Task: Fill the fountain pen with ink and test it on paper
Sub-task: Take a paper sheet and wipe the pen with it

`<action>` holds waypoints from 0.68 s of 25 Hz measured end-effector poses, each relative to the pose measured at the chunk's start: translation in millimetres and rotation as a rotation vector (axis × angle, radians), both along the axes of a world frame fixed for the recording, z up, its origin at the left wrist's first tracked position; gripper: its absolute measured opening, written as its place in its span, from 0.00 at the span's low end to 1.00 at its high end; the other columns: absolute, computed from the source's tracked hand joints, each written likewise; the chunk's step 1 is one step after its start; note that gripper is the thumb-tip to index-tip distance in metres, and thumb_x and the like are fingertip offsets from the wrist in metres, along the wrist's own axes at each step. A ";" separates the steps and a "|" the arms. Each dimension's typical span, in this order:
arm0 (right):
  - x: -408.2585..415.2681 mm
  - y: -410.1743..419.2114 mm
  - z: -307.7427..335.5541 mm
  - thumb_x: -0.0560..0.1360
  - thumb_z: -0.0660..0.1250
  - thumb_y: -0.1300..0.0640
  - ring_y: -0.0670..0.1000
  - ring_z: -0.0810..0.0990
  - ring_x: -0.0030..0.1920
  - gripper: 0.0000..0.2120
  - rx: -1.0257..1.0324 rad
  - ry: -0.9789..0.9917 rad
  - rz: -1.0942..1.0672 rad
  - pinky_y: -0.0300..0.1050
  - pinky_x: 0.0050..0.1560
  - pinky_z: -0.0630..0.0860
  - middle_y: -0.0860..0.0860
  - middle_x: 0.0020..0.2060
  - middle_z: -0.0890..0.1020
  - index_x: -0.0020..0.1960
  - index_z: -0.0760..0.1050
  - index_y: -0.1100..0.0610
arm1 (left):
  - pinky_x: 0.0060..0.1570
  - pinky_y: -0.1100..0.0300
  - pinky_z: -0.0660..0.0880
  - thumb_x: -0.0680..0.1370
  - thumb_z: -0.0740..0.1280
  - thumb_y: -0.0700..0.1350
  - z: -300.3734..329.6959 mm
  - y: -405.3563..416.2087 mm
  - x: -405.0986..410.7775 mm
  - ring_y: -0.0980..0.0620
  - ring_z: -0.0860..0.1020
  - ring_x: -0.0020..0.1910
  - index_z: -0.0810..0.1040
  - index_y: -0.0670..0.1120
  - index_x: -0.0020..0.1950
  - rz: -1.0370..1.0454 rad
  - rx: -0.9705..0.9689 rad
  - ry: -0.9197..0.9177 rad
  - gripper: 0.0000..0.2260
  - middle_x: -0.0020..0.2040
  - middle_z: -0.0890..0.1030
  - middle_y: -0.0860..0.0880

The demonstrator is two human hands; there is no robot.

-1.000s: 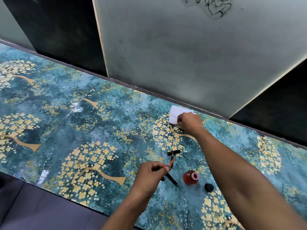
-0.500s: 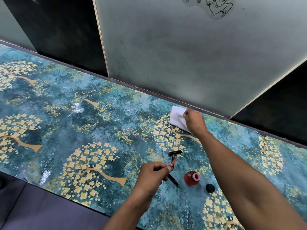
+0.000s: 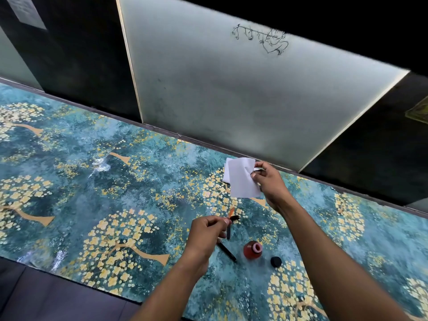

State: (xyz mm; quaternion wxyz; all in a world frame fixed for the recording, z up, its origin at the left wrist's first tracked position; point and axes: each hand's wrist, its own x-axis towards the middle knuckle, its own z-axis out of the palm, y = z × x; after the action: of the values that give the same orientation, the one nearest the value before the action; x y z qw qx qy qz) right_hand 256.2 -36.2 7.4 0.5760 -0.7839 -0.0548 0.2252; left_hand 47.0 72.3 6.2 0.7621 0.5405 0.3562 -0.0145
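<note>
The right hand (image 3: 269,181) pinches a light, floppy paper (image 3: 242,179) by its right edge, lifted at the table's far side. The left hand (image 3: 205,232) grips the slim, rigid pen (image 3: 229,224), near the open ink bottle (image 3: 252,250).

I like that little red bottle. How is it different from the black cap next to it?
The ink bottle is red, bigger and round-bellied, with an open pink mouth; the black cap is smaller, flatter and dark all over. The ink bottle stands uncapped; the black cap lies off it, apart. Both sit on the flowery table.
</note>
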 end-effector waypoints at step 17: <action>-142.2 -10.4 31.2 0.77 0.67 0.69 0.48 0.79 0.33 0.05 0.213 0.370 -0.040 0.38 0.37 0.79 0.57 0.39 0.80 0.52 0.79 0.64 | 0.49 0.48 0.77 0.77 0.71 0.45 13.0 3.5 -23.4 0.46 0.80 0.41 0.87 0.44 0.47 -0.185 0.106 -0.160 0.06 0.44 0.86 0.39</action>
State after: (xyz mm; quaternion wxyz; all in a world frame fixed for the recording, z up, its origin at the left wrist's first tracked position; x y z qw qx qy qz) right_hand 114.0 -46.6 38.6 0.6600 -0.6649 0.0440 0.3469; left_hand 23.6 75.8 19.1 0.7538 0.6100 0.2433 -0.0227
